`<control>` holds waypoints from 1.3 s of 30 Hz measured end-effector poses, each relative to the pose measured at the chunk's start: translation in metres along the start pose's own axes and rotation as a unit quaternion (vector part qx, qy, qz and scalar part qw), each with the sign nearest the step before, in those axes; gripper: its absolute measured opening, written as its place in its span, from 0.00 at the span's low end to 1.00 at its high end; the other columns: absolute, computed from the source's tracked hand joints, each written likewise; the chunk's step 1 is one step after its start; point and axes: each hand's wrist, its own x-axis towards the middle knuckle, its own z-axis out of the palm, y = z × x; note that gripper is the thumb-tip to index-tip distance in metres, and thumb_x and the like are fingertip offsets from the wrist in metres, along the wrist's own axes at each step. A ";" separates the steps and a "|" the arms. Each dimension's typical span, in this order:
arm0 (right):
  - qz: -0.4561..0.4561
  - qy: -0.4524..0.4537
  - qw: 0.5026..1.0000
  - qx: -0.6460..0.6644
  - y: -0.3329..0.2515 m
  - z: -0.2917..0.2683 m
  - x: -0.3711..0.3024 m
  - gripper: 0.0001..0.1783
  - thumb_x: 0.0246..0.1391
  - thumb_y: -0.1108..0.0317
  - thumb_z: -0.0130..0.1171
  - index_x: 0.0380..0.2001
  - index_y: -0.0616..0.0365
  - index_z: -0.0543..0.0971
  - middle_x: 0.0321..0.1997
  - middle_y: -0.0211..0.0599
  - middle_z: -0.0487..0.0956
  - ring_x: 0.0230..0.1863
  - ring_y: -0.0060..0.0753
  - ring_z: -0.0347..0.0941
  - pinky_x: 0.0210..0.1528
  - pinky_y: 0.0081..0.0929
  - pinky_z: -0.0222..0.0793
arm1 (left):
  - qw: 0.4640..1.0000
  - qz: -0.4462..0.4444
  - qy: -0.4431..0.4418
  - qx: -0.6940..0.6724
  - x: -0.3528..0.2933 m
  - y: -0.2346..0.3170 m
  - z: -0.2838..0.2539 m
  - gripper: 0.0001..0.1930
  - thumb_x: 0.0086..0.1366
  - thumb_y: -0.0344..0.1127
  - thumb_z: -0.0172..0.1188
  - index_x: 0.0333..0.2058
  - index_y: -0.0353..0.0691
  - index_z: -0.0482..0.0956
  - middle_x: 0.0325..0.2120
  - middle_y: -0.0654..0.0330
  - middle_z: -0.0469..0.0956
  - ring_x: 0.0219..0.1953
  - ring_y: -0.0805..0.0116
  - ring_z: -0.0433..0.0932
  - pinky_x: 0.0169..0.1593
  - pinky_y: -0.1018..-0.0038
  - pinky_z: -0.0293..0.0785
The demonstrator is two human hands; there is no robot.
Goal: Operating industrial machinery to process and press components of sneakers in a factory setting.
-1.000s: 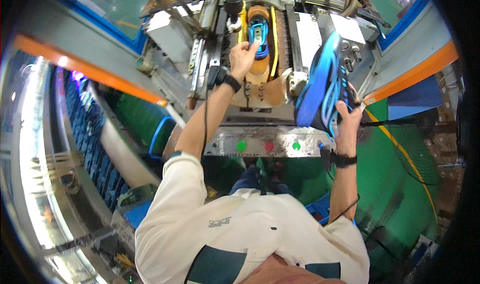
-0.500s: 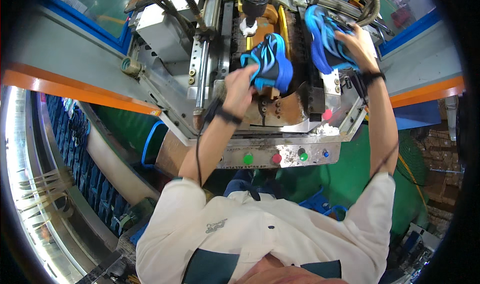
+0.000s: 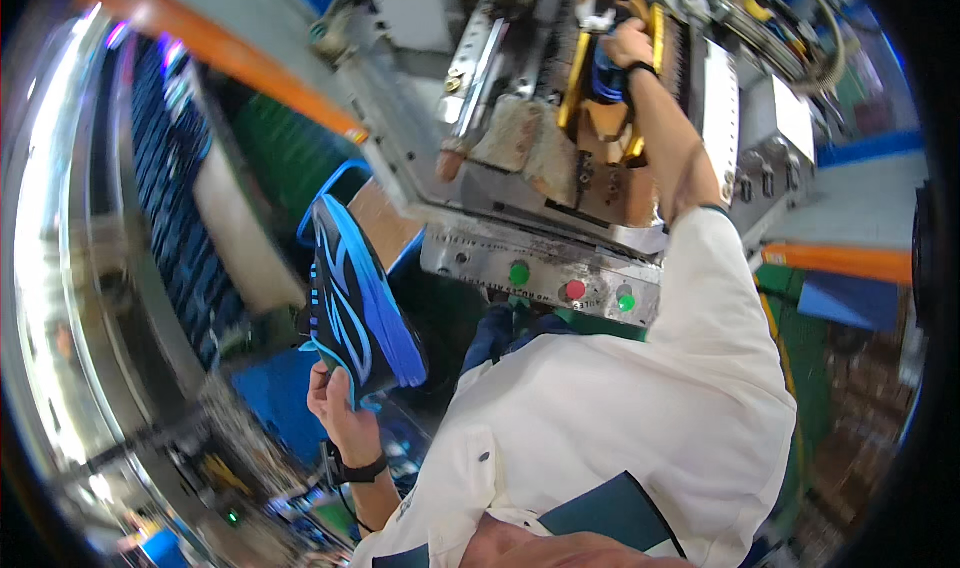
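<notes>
My left hand is closed on the collar end of a black and blue sports shoe, low at the left beside my body. The shoe points away from me, its thick blue sole turned to the right. Stretched out to the machine, my right hand grips a second blue shoe from above. That shoe sits between two yellow guide bars, just behind a brown block. Its far end is hidden by my hand and the machine.
A metal panel with green and red push buttons runs along the machine's front. Steel rods flank the bay on the left. An orange rail and a conveyor with a dark ribbed surface lie further left.
My left hand has carried its shoe out of the machine, down and left. My right hand has brought the other shoe from the machine's right side into the middle bay. The view has turned.
</notes>
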 end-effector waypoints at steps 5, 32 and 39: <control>-0.373 0.000 0.884 0.282 -0.014 -0.112 -0.196 0.13 0.58 0.74 0.54 0.47 0.65 0.76 0.45 0.49 0.82 0.39 0.49 0.81 0.43 0.38 0.76 | 0.980 0.004 0.197 -0.026 -0.094 -0.049 0.009 0.16 0.59 0.16 0.50 0.46 0.23 0.76 0.44 0.54 0.77 0.47 0.66 0.75 0.55 0.75 0.67; -0.650 -0.141 0.644 0.377 -0.257 -0.076 -0.394 0.10 0.60 0.69 0.59 0.44 0.60 0.80 0.43 0.38 0.82 0.41 0.32 0.79 0.41 0.27 0.74 | 0.693 -0.006 0.674 -0.256 -0.262 -0.272 -0.241 0.16 0.57 0.42 0.67 0.34 0.34 0.81 0.31 0.61 0.77 0.26 0.69 0.76 0.31 0.70 0.80; -0.774 -0.099 0.507 0.367 -0.356 -0.181 -0.575 0.10 0.56 0.76 0.61 0.43 0.60 0.80 0.42 0.36 0.82 0.39 0.25 0.76 0.40 0.22 0.72 | 0.617 -0.140 0.764 0.127 -0.179 -0.383 -0.349 0.23 0.47 0.46 0.66 0.33 0.32 0.73 0.28 0.40 0.79 0.34 0.39 0.79 0.38 0.52 0.74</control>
